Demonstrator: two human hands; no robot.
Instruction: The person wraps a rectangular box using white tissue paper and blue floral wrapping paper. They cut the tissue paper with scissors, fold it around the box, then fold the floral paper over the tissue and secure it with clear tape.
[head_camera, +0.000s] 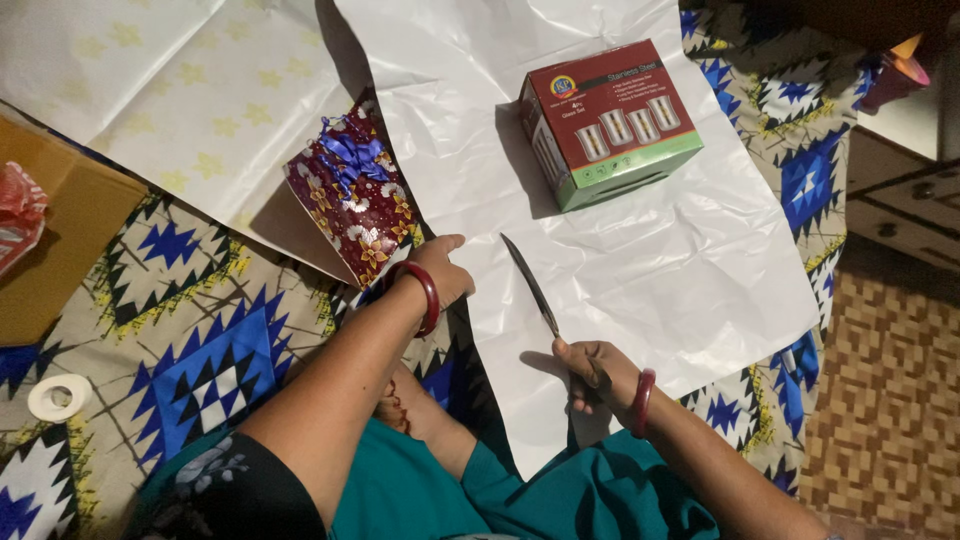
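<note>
My right hand (590, 373) grips a pair of scissors (531, 285), its closed blades pointing up and left across a large white sheet of paper (640, 250). My left hand (440, 268) presses flat on the sheet's left edge, thumb out. Both wrists wear red bangles. A red and green box (608, 120) with pictures of steel glasses stands on the sheet beyond the scissors. A maroon flowered gift package (352, 205) with a purple bow lies right by my left hand.
A patterned blue, black and cream cloth (200, 340) covers the surface. Star-printed wrapping paper (180, 90) lies at the top left, a brown cardboard box (50, 240) at the left, a tape roll (58, 397) below it. Wooden drawers (900, 200) stand at the right.
</note>
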